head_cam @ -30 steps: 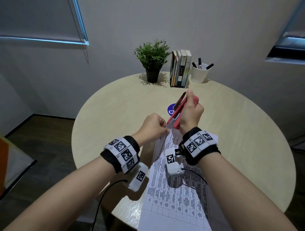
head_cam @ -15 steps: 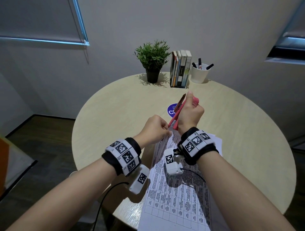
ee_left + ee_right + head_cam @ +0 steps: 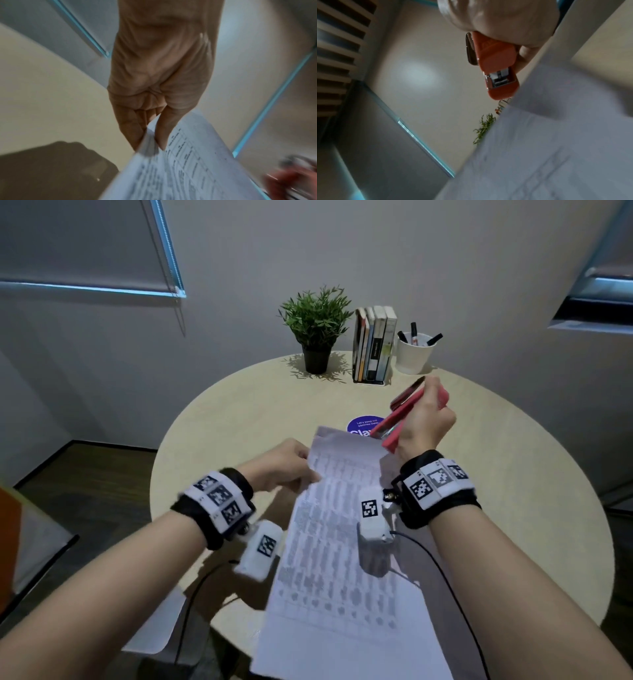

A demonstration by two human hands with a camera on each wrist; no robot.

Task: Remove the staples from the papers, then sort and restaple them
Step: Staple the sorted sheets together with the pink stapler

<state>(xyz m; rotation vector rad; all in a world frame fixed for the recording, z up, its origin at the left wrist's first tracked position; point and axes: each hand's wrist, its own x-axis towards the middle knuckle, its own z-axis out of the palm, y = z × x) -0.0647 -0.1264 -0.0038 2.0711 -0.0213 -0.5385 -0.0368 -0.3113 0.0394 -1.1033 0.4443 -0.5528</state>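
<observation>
Both forearms reach out over the near part of the round desk (image 3: 239, 412), each wrist wrapped in a black band with checkered markers. The left hand (image 3: 281, 465) is turned thumb-side up, and from its wrist view the thumb and fingers (image 3: 132, 128) press together on the left edge of the papers (image 3: 346, 542), near their far corner, pinching the stack. The papers, printed with a table of small text, slope up from the near rim of the desk toward that far corner, which stands raised off the desk; they run between the two forearms, and the print is blurred.

The right hand (image 3: 424, 422) is held higher and farther out, to the right of the papers' far edge. Its fingers are wrapped around a red stapler (image 3: 404, 416), which tilts with its mouth end pointing down toward the papers' far right corner. From the right wrist view the stapler's metal mouth sits just beside the paper edge; whether they touch I cannot tell.

Just beyond the papers' far edge a blue round sticker (image 3: 363, 424) lies on the desk, partly covered by the stapler.
</observation>
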